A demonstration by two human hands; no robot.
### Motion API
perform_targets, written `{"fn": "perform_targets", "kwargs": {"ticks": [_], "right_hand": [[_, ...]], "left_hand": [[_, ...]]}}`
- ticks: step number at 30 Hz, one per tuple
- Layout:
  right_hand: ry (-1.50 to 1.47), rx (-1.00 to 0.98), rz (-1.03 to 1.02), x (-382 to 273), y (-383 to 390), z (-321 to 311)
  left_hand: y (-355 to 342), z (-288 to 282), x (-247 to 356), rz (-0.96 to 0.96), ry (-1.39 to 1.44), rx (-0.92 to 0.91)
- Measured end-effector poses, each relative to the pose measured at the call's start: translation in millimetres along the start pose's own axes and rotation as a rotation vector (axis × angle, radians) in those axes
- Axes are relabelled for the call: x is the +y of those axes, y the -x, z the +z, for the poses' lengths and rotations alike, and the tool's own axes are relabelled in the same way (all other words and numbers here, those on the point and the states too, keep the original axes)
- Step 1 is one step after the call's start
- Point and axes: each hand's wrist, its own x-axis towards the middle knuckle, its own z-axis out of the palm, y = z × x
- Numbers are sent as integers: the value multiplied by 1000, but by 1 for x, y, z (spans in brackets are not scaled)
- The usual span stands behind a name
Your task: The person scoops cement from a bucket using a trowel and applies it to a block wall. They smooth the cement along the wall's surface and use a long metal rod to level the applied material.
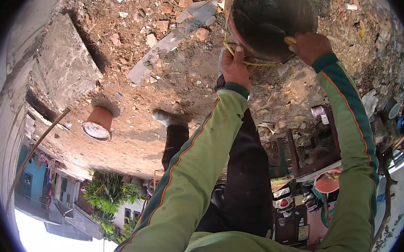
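A round, dark-insided clay-coloured pot (284,14) stands at the top centre on the dirt ground. A thin yellow cord (262,64) loops along its left side and near edge. My left hand (236,72) is closed at the pot's near left edge, its thumb over the cord; most of its fingers are hidden. At the near right edge, my right hand (313,48) grips a thicker yellow piece (290,40) that reaches over the rim; whether it is part of the same cord I cannot tell.
Left of the pot lies a long grey strip (163,48) among brick bits. A concrete slab (68,63) and an orange bucket (100,122) with a whitish end are farther left. My foot (164,117) is below. Wooden furniture (303,156) and clutter stand at lower right.
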Motion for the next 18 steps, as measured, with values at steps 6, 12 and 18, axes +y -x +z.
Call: {"fn": "perform_targets", "kwargs": {"ticks": [6,12,18], "right_hand": [[-135,245,-192,-89,25,-23],[-63,662,-387,-197,-47,-40],[-432,365,-175,-283,-87,18]], "left_hand": [[-17,-36,163,556,-520,-74],[-60,-71,226,1021,-1163,83],[-81,-121,248,869,-677,-123]]}}
